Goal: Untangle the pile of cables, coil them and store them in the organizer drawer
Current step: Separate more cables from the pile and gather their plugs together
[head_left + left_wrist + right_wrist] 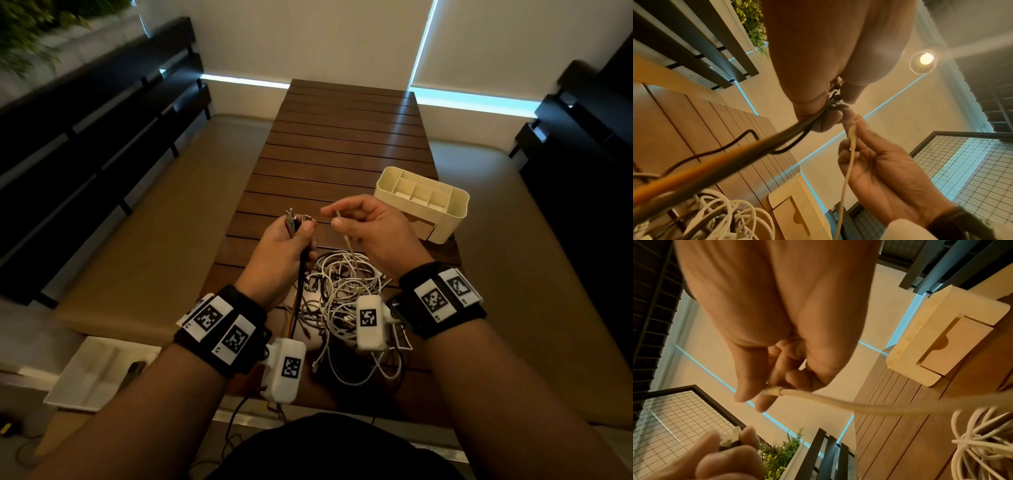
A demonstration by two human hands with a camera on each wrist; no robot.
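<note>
A tangled pile of white and dark cables point(346, 301) lies on the near end of the wooden slat table point(342, 144). My left hand point(291, 240) is raised above the pile and grips a bundle of dark and orange cable ends point(297, 219), their plugs sticking up past my thumb. My right hand point(363, 222) pinches the plug end of a white cable point(342, 226) that trails down into the pile. In the left wrist view the dark bundle point(760, 146) runs from my fist, and the white cable point(851, 149) hangs from the right hand. The cream organizer point(424, 205) stands just beyond my right hand.
The organizer's drawer front point(953, 347) looks closed. A white tray point(99, 370) lies on the floor at the lower left. Dark slatted benches point(85, 137) flank the table on both sides. The table's far half holds nothing.
</note>
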